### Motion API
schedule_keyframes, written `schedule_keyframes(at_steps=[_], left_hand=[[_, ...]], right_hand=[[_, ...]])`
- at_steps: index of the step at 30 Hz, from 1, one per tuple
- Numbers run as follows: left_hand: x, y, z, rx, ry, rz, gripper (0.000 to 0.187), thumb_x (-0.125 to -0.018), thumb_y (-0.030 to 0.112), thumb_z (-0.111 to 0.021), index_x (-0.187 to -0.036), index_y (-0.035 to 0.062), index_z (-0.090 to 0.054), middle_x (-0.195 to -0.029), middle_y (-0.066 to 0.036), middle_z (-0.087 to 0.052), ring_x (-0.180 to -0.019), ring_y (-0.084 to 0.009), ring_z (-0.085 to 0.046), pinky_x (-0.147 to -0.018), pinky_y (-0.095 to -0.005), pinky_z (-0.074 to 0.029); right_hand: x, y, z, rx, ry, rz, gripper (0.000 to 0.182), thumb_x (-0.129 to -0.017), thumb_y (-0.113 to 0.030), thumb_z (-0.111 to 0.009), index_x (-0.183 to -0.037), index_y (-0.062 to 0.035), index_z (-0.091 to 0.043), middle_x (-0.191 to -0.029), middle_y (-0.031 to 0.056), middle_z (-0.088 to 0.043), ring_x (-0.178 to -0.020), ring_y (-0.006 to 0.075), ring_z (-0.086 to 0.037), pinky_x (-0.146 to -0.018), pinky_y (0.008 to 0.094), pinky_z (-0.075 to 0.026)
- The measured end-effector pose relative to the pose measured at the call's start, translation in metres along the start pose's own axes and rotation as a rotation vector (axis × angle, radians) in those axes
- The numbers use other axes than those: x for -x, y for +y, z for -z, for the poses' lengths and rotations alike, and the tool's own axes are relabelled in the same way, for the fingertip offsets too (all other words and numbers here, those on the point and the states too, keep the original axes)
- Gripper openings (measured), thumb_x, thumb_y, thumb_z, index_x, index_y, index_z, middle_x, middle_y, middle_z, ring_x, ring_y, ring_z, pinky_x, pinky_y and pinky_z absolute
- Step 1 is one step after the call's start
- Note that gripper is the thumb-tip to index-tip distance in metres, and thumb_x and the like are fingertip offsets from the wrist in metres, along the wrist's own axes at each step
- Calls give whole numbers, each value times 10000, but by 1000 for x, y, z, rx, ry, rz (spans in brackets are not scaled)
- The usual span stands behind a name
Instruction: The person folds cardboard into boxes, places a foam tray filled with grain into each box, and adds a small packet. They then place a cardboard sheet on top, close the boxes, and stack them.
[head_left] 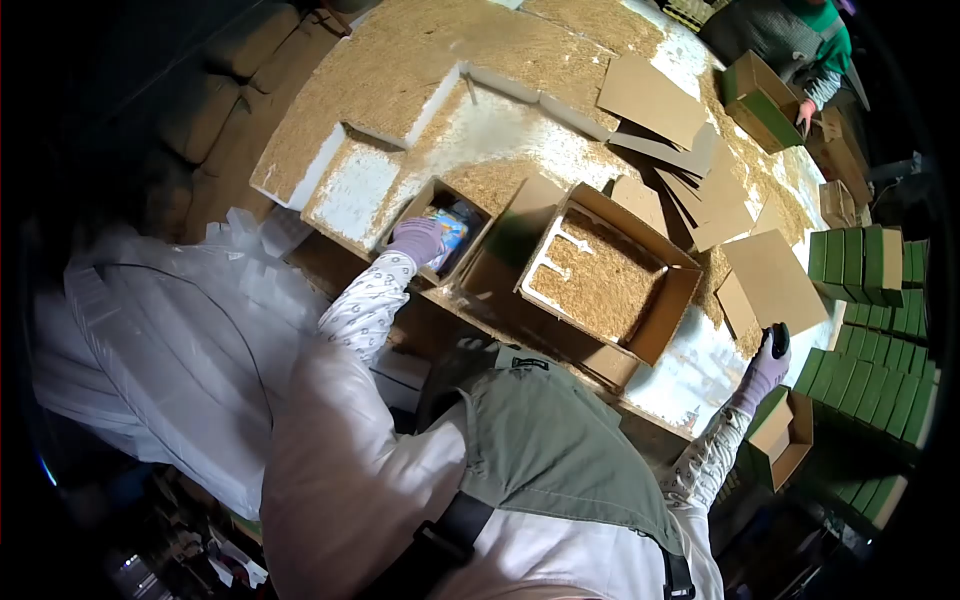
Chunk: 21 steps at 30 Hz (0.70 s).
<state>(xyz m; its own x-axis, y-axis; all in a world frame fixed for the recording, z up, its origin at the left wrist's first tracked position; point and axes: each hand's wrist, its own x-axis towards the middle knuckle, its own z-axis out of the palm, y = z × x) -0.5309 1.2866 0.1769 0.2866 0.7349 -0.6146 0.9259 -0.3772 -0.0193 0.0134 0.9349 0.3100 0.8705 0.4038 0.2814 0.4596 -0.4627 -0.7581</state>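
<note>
My left hand [418,240], in a purple glove, reaches into a small open box [478,252] at the table's front edge and touches a blue, colourful packet [452,228] there; its fingertips are hard to make out. At the right, my right hand [770,362], gloved in purple with dark fingertips, is beside the lower edge of a flat cardboard sheet [775,280]. Whether its fingers grip the sheet is unclear. Between my hands stands a larger open carton [665,335] holding brown shredded material [605,265] and a white, pronged frame [545,268].
Loose cardboard sheets [655,100] overlap behind the carton. Stacked green boxes [870,385] stand at the right, near an open green box [790,435]. A co-worker [775,40] at the upper right holds another box [760,100]. White plastic bags [180,350] lie at the left.
</note>
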Motion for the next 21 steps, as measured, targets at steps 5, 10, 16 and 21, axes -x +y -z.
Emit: schedule_keyframes(at_steps=[5,10,16,21], left_hand=[[87,84,104,796,759,-180,207,-922,228,-613,-1085,117,-677,-964,-108,-717,-852,-228,-688,-791,-365,-548],[115,188,90,153,831,-680,333,-855,317,-692,-1124,124,-656,-1167,-109,-649,-1066,-248,-612,-985,-391,-459],[26,95,15,1285,513,-261,335,-934,233,-635,-1189,17,-629,-1188,-104,-629,-1042,-219,-597,-947,-319,-463],[7,111,-3,1673,70,-292,396,-1003,221,-520,-1320,-16,-543,-1288,-65,-595,-1187,-161,-540,-1070,-269,-370]], right_hand=[[15,-55,42,-347,232,102,399,-865,-39,-664,-1250,42,-600,-1111,135,-686,-939,181,-662,-858,290,-534],[104,-162,-22,-458,-429,-217,416,-814,-35,-693,-1221,27,-631,-1040,104,-711,-865,158,-663,-821,286,-543],[133,-131,-76,817,-992,362,317,-867,-337,-628,-1059,-97,-704,-1087,114,-702,-999,284,-672,-868,389,-540],[110,-186,-109,841,-1030,540,551,-893,-343,-597,-1393,-160,-455,-1072,128,-657,-901,274,-681,-772,401,-547]])
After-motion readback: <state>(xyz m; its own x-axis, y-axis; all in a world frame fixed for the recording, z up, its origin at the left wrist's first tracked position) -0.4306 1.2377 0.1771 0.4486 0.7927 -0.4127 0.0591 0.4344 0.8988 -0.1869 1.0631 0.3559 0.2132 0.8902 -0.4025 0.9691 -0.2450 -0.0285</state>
